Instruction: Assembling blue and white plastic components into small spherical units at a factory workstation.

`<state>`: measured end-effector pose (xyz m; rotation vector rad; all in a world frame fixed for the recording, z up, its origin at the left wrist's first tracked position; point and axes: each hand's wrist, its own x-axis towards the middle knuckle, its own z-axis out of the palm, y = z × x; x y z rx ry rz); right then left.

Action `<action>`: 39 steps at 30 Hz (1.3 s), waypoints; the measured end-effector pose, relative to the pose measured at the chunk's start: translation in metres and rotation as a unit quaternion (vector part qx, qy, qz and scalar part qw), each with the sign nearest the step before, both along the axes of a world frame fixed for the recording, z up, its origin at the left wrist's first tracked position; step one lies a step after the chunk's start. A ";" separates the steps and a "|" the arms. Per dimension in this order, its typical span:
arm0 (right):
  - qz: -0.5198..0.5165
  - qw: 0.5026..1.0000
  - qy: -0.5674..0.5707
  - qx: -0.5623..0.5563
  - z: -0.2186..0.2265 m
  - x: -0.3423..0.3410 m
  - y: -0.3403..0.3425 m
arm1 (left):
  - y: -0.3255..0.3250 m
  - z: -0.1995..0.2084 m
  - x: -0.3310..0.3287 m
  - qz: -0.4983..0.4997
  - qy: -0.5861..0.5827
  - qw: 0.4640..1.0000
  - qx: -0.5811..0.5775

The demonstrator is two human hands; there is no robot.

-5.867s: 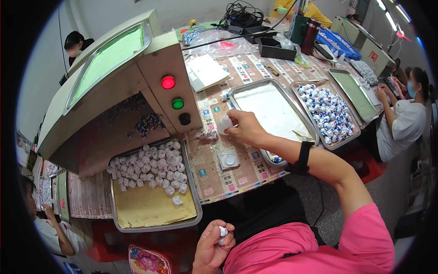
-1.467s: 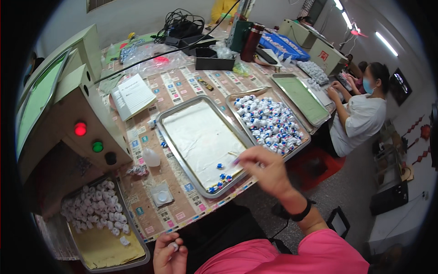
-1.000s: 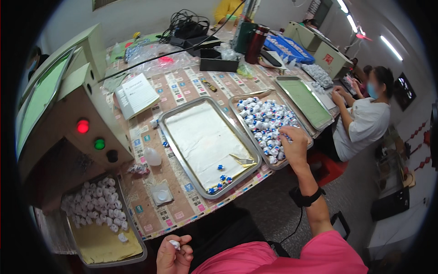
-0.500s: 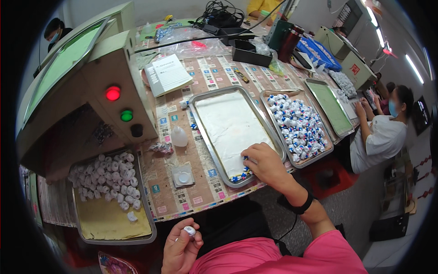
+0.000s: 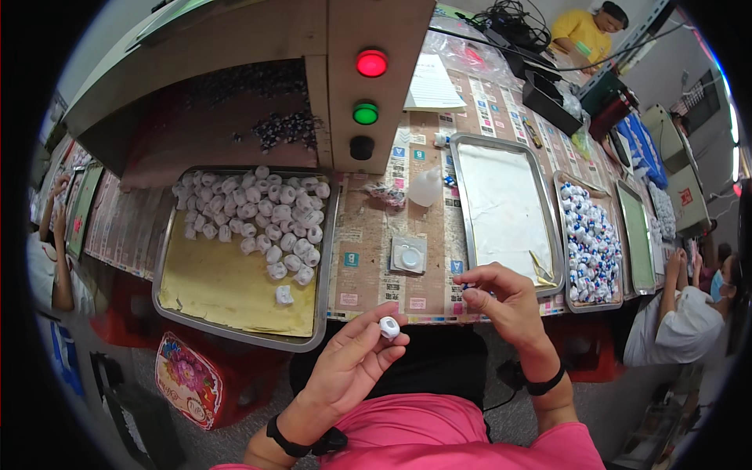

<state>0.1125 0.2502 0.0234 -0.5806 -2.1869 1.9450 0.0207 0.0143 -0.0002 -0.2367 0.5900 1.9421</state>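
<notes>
My left hand (image 5: 345, 362) is raised in front of my lap, thumb and fingers closed on a small white rounded piece (image 5: 389, 328) with a hollow in its face. To the right, my right hand (image 5: 509, 307) hangs over the table's front edge, thumb and forefinger pinching a tiny dark blue piece (image 5: 468, 287), partly hidden by the fingers. Behind that hand lies a metal tray (image 5: 468, 200) lined with white paper; the hand covers its near left corner. Many similar white pieces (image 5: 266, 207) are heaped in another metal tray (image 5: 166, 270) on the left.
A large machine (image 5: 356, 31) with red and green lights stands over the left tray. A tray of white-and-blue pieces (image 5: 589, 243) sits at right. Between the trays are a small plastic bottle (image 5: 425, 188) and a square pad (image 5: 408, 255). Other people sit at both sides and far back.
The view has swung left. My right hand has left the white-lined tray and come back near my left hand, carrying a tiny blue piece. My left hand, still gripping the white piece, has risen.
</notes>
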 end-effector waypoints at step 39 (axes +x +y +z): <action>0.047 0.984 0.066 0.160 0.020 -0.033 -0.055 | 0.002 -0.011 -0.006 -0.007 0.018 1.000 -0.003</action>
